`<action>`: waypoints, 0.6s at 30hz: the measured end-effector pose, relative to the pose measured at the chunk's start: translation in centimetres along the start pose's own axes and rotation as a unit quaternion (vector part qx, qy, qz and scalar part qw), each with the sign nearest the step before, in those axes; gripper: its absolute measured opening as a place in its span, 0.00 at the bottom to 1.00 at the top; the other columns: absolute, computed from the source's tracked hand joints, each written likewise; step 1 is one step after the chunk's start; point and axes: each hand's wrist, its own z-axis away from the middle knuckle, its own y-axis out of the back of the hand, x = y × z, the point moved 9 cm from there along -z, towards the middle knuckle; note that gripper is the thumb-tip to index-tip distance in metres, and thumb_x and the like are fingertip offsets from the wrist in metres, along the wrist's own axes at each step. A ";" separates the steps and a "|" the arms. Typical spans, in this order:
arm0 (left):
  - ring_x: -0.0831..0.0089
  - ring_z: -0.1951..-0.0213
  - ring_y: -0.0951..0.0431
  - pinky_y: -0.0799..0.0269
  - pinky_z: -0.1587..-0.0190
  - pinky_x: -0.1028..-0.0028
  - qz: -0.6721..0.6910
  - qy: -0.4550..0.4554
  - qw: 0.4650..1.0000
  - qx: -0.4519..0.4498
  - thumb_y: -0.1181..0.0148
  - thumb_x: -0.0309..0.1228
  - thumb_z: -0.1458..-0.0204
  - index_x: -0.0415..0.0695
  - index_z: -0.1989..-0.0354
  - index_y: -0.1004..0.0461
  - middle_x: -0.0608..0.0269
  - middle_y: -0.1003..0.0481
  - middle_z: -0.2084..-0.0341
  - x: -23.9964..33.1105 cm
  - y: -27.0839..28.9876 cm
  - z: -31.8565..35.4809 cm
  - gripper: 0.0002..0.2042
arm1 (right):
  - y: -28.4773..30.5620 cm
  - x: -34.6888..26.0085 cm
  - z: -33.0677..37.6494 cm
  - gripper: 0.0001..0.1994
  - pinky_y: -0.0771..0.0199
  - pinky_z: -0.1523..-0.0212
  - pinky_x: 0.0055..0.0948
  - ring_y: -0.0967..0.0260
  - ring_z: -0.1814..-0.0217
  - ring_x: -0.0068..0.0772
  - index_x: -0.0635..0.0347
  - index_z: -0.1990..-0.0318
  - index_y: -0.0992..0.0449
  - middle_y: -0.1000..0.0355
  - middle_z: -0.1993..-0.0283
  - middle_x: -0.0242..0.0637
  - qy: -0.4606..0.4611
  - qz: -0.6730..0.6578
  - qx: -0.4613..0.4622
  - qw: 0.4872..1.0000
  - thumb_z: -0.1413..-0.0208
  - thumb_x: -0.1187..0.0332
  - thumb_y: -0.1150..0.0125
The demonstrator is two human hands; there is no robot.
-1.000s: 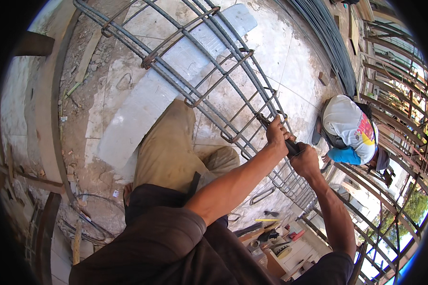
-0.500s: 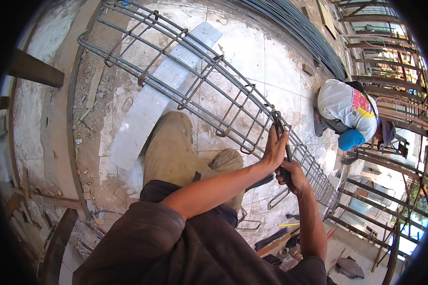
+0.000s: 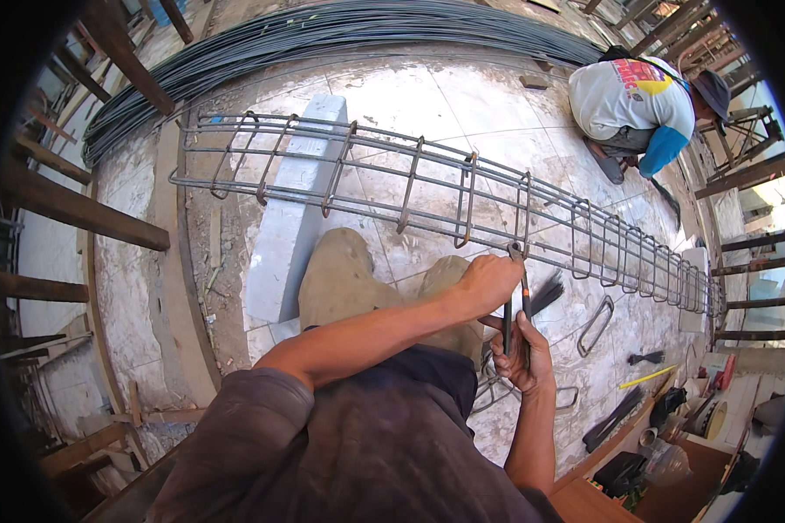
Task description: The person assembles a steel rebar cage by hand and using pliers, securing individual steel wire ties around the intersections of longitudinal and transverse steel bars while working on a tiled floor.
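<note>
A long rebar cage (image 3: 414, 179) of grey bars and rusty square stirrups stretches across in front of me. My right hand (image 3: 525, 353) is closed around the handles of black pincers (image 3: 526, 292), whose jaws point up at the cage's near lower bar, beside a stirrup. The handles stand slightly apart. Close beside the jaws, my left hand (image 3: 493, 283) has its fingers curled; what they pinch is hidden. A bundle of thin dark tie wire (image 3: 547, 293) shows just right of the pincers.
A pale block (image 3: 288, 244) supports the cage's left end. Loose stirrups (image 3: 595, 327) lie on the floor at right, near a yellow strip (image 3: 647, 376) and a tool box (image 3: 584, 504). A person (image 3: 632, 109) crouches at far right. Rebar bundles (image 3: 323, 30) lie behind.
The view has turned, so the cage lies flatter across it. My pincers have moved from the cage's upper bars to its near lower bar, and their handles now show apart.
</note>
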 end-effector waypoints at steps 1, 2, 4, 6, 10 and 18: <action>0.44 0.65 0.17 0.23 0.63 0.49 0.012 -0.008 1.000 0.007 0.45 0.22 0.47 0.36 0.64 0.25 0.42 0.20 0.70 0.6 1.0 -0.1 0.06 | 0.6 0.1 1.1 0.40 0.27 0.79 0.28 0.26 0.79 0.30 0.77 0.31 0.38 0.22 0.70 0.44 -0.003 0.002 -0.059 0.998 0.33 0.44 0.45; 0.45 0.65 0.17 0.24 0.63 0.49 0.024 -0.014 1.000 0.014 0.46 0.23 0.46 0.36 0.64 0.25 0.43 0.19 0.70 1.2 2.2 -0.2 0.06 | 1.6 0.3 2.1 0.40 0.27 0.79 0.28 0.26 0.79 0.30 0.77 0.31 0.38 0.22 0.70 0.44 0.005 -0.011 -0.055 0.998 0.33 0.44 0.45; 0.46 0.63 0.17 0.25 0.62 0.50 0.028 -0.004 1.000 -0.009 0.47 0.26 0.42 0.36 0.61 0.23 0.44 0.19 0.70 1.5 3.1 -0.2 0.08 | 2.6 -0.3 4.2 0.39 0.25 0.78 0.30 0.24 0.77 0.32 0.78 0.32 0.37 0.20 0.67 0.49 0.040 0.109 -0.042 0.992 0.33 0.45 0.44; 0.51 0.63 0.17 0.26 0.61 0.54 0.148 0.023 0.988 0.040 0.49 0.29 0.37 0.37 0.58 0.21 0.46 0.20 0.71 0.3 5.3 0.4 0.11 | 3.4 -0.2 5.5 0.38 0.22 0.73 0.31 0.21 0.72 0.35 0.78 0.32 0.36 0.19 0.63 0.52 0.052 0.105 -0.057 0.991 0.34 0.47 0.42; 0.62 0.68 0.21 0.28 0.62 0.62 0.285 0.164 0.944 -0.029 0.48 0.33 0.34 0.38 0.56 0.21 0.54 0.20 0.71 -1.9 5.2 2.3 0.12 | 5.7 -0.2 6.4 0.33 0.21 0.63 0.32 0.20 0.62 0.35 0.72 0.31 0.34 0.18 0.60 0.51 0.092 0.155 -0.023 0.983 0.36 0.56 0.37; 0.69 0.70 0.23 0.29 0.64 0.66 -0.032 0.225 0.952 0.204 0.47 0.37 0.33 0.45 0.53 0.19 0.61 0.23 0.76 -9.3 21.2 6.3 0.13 | 14.8 0.6 3.4 0.28 0.24 0.54 0.42 0.19 0.58 0.49 0.54 0.29 0.30 0.18 0.60 0.48 0.142 0.569 0.381 0.715 0.38 0.68 0.40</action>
